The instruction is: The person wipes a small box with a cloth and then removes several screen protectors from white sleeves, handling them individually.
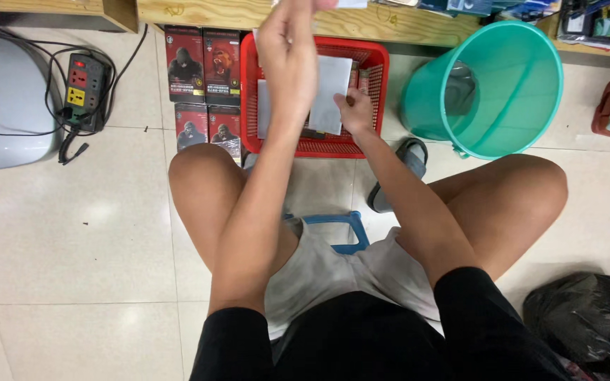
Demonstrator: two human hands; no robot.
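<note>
Right hand [354, 111] pinching white sheet [333, 92] over red basket [383, 63], top centre; light, floppy, best held by edge. Left hand [287, 49] raised, grip unclear.

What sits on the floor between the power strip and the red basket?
Four dark boxes with ape pictures, laid two by two, touching the red basket; bare tile separates them from the power strip. Head view.
</note>
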